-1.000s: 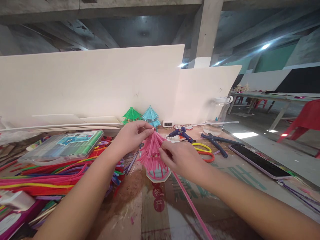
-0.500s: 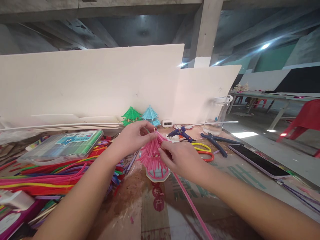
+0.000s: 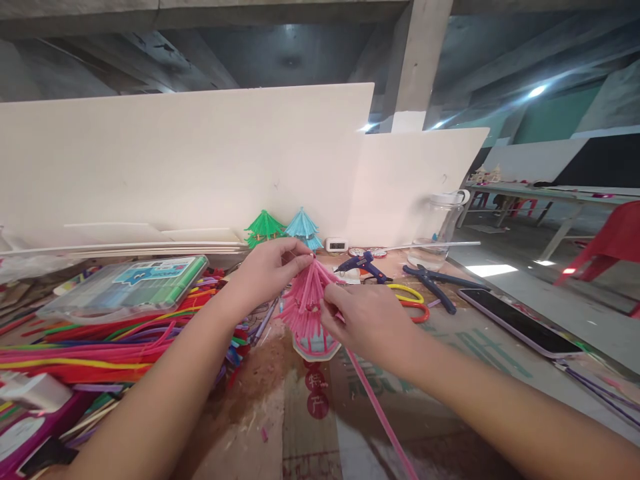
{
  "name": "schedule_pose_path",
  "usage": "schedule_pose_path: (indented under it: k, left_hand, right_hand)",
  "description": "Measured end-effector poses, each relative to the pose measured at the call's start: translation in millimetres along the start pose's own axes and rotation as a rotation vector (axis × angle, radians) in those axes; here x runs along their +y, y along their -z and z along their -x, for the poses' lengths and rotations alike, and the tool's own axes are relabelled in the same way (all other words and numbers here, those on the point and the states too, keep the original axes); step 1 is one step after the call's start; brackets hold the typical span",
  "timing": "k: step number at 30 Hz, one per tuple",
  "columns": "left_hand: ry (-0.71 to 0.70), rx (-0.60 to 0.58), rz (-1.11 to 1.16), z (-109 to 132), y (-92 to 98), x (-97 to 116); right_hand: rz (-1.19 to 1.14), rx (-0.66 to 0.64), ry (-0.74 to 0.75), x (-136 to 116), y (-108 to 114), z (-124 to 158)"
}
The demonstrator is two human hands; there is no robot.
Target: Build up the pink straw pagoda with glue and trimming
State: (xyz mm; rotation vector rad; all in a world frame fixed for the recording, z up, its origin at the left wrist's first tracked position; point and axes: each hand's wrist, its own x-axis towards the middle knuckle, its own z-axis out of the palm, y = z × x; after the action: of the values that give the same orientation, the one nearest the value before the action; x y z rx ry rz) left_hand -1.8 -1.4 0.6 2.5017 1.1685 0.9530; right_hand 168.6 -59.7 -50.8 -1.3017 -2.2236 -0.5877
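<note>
A small pink pagoda-shaped model (image 3: pixel 306 307) made of pipe-cleaner strands stands on the cardboard-covered table (image 3: pixel 280 407). My left hand (image 3: pixel 267 270) pinches its top from the left, fingers closed on the pink strands. My right hand (image 3: pixel 363 320) grips the right side of the pink roof, fingers closed. A long pink pipe cleaner (image 3: pixel 380 413) runs from under my right hand toward the near edge.
A green model (image 3: pixel 263 227) and a blue model (image 3: pixel 303 227) stand by the white board. Coloured pipe cleaners (image 3: pixel 100 340) and a plastic case (image 3: pixel 125 287) lie left. A glue gun (image 3: pixel 363 265), scissors (image 3: pixel 407 300), pliers (image 3: pixel 435 283), a phone (image 3: pixel 517 323) and a jar (image 3: pixel 437 227) lie right.
Both hands stay on the pink model; the left fingers have shifted slightly at the top and the right hand has moved a little lower along the roof. The view has tilted slightly.
</note>
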Motion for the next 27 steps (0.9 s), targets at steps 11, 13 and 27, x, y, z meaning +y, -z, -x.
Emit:
schedule_pose_path:
  k: [11, 13, 27]
  left_hand:
    - [-0.003, 0.010, -0.025, 0.7, -0.3, 1.1]
    - [-0.007, 0.005, -0.027, 0.2, -0.1, 0.7]
    - [0.018, -0.067, 0.022, 1.5, 3.6, 2.2]
  right_hand:
    - [0.066, -0.012, 0.007, -1.9, -4.6, -0.1]
    - [0.070, -0.003, -0.012, -0.4, -5.9, -1.2]
    - [-0.026, 0.046, -0.018, 5.4, -7.4, -2.6]
